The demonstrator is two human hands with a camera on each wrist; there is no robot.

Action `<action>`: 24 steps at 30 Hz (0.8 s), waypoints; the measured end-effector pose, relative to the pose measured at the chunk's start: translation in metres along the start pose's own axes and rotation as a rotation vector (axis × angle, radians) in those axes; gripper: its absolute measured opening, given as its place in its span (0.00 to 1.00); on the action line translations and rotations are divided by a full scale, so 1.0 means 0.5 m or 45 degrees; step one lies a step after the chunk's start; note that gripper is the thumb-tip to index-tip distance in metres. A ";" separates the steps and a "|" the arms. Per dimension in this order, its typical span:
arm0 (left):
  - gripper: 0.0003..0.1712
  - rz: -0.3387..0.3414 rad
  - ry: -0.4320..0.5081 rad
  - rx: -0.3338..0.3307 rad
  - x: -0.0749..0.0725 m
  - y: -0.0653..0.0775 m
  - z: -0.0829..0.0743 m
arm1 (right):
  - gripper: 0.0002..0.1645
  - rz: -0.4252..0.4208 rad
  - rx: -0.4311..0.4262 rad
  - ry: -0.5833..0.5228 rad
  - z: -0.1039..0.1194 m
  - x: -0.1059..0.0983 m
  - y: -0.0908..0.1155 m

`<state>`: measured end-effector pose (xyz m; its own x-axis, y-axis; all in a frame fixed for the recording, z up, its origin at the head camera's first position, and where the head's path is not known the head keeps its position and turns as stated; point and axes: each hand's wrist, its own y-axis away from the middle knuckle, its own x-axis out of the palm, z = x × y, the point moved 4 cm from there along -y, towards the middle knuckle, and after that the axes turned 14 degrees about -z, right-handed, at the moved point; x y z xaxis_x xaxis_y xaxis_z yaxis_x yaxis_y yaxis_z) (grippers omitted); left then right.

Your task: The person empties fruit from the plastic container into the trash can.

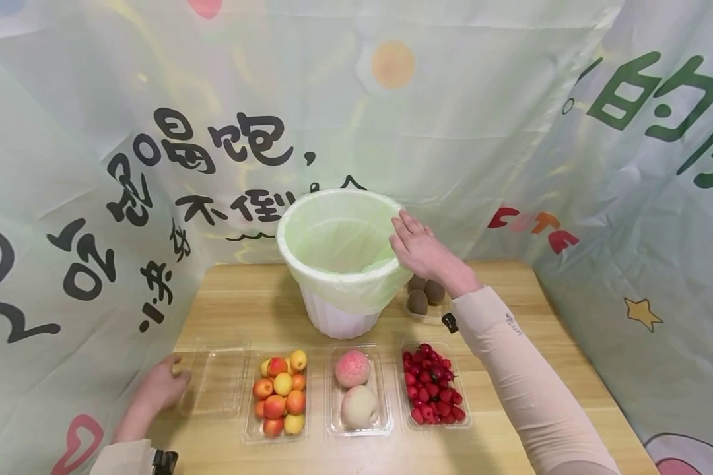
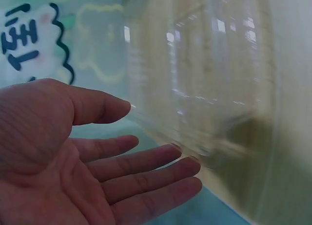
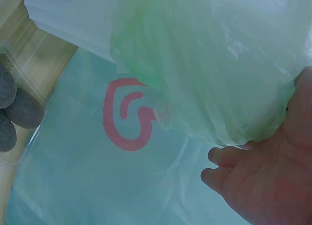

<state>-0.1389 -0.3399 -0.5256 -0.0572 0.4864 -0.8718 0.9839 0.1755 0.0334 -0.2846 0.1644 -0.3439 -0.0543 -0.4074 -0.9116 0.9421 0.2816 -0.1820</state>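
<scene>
A white ribbed bin (image 1: 340,320) stands at the middle back of the table, lined with a thin pale green bag (image 1: 362,287) folded over its rim. My right hand (image 1: 424,252) lies against the bin's right rim with its fingers straight, touching the bag. Part of that hand is hidden behind the bag in the right wrist view. Beside a clear plastic tray (image 1: 218,382) at the left is my left hand (image 1: 162,384). Its fingers (image 2: 146,178) are extended and spread from the thumb in the left wrist view, with nothing held.
Clear trays of orange-yellow fruit (image 1: 275,406), two peaches (image 1: 352,368) and red berries (image 1: 432,389) line the front. Dark brown round fruits (image 1: 417,302) sit in another tray right of the bin, partly under my right arm. Printed cloth walls (image 1: 481,165) enclose the wooden table (image 1: 499,389).
</scene>
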 end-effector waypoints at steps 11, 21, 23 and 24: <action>0.27 -0.161 0.181 0.003 -0.031 0.032 -0.109 | 0.40 -0.009 -0.002 -0.005 -0.005 0.002 -0.001; 0.26 0.010 0.499 -0.154 0.049 0.060 -0.157 | 0.41 -0.005 -0.002 -0.004 -0.004 0.003 -0.003; 0.26 0.027 0.528 -0.170 0.063 0.062 -0.159 | 0.41 -0.001 -0.002 -0.004 -0.004 0.003 -0.003; 0.26 0.034 0.540 -0.178 0.070 0.062 -0.160 | 0.41 0.000 -0.002 -0.004 -0.005 0.003 -0.003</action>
<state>-0.1238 -0.2492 -0.5159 -0.1248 0.7956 -0.5929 0.9554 0.2575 0.1445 -0.2870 0.1653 -0.3457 -0.0530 -0.4100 -0.9106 0.9417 0.2828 -0.1821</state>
